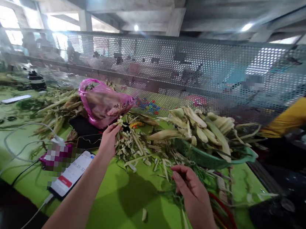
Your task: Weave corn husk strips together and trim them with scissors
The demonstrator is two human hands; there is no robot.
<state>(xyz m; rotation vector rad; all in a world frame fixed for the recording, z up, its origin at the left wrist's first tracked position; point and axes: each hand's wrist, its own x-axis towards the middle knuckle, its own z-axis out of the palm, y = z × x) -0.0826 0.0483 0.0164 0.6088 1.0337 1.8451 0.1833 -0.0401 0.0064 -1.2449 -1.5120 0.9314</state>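
Note:
My left hand (110,135) is stretched forward, its fingertips pinched on a small pale corn-husk piece (120,121) with several short points. It hovers at the edge of a heap of cut husk pieces (127,144), in front of a pink plastic bag (104,103). My right hand (192,188) is lower and to the right, thumb and fingers drawn together above the green table (130,204). Whatever might be in that pinch is too small to make out. Pale husk strips (165,170) lie just beyond its fingertips, and red-handled scissors (226,212) lie beside its wrist.
A green basket (214,159) piled with dry corn husks (204,130) stands at the right back. By my left forearm lie a phone (71,175) and white cables (6,141). A perforated metal screen (175,69) runs behind. A person in yellow (295,113) is at the far right.

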